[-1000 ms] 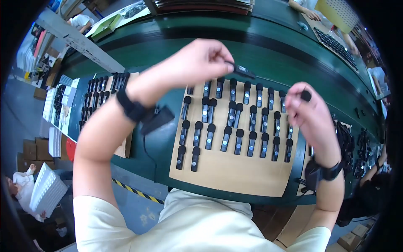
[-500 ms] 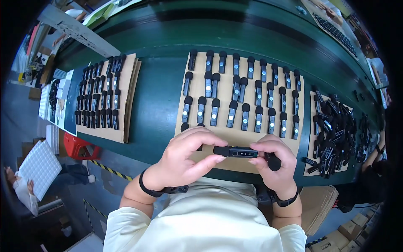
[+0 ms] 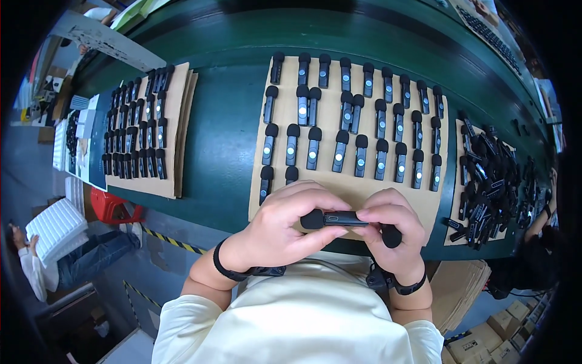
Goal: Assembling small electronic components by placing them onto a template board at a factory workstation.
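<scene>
Between my hands, over the near edge of the cardboard sheet [image 3: 347, 193], lies a small black clip-on microphone [image 3: 347, 219] with a foam cap, held sideways. My left hand [image 3: 276, 221] pinches it at the foam-capped end, thumb below and fingers above. The fingertips of my right hand [image 3: 400, 224] grip its opposite end. A second black foam cap [image 3: 391, 236] pokes out of the right palm; the body behind it is hidden. An oval port shows on the held microphone's upward side. Beyond my hands, several rows of similar microphones [image 3: 341, 151] stand foam-end away, many with lit round spots.
A jumbled heap of black microphones [image 3: 485, 188] covers another cardboard at right. Stacked cardboard [image 3: 180, 130] with more rows sits at left on the green table [image 3: 221, 121]. A red stool [image 3: 109, 206] and a person holding white trays [image 3: 57, 230] are at lower left.
The held microphone has been rolled about its length: its face with a row of small dots has turned away and the oval port shows. The view has shifted slightly.
</scene>
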The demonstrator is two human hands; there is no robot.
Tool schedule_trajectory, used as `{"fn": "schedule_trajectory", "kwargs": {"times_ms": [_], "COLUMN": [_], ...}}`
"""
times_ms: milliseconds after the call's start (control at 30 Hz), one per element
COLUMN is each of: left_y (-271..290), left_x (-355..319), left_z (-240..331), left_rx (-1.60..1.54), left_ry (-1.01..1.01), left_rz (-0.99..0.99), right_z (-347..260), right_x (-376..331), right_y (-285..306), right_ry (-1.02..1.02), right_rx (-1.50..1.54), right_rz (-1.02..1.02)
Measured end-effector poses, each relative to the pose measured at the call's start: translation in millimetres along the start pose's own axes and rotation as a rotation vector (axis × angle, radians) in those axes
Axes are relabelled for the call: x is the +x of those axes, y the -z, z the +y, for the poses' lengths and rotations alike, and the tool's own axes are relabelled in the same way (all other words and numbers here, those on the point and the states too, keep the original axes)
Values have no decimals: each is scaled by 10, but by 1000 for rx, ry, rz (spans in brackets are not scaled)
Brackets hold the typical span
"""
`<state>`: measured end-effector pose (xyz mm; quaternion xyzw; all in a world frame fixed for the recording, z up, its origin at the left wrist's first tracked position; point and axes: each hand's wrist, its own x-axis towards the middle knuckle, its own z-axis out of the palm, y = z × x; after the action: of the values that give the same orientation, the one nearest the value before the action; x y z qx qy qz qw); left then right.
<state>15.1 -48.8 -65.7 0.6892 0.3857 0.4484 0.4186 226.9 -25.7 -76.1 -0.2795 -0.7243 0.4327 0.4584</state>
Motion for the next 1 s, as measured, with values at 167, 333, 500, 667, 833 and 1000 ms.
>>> {"fn": "schedule_trajectory", "kwargs": {"times_ms": [167, 333, 500, 667, 833, 1000], "left_y": [-10, -9, 105, 345, 439, 459], "left_x": [34, 30, -12, -257, -434, -483], "left_z": [-70, -75, -63, -164, -278, -463], "left_rx": [8, 42, 198, 240, 276, 364], "left_ry": [-122, -138, -106, 9, 112, 121], "left_rz": [11, 23, 8, 232, 349, 431], "right_z": [-5, -26, 14, 130, 191, 291], "right_x": [-23, -17, 37, -25, -64, -200], "right_y": [35, 27, -46, -155, -254, -369], "right_ry": [-80, -43, 87, 193, 279, 288], "right_rx": [6, -2, -86, -399, -703, -763], "right_rz": [-13, -52, -82, -190, -313, -338]}}
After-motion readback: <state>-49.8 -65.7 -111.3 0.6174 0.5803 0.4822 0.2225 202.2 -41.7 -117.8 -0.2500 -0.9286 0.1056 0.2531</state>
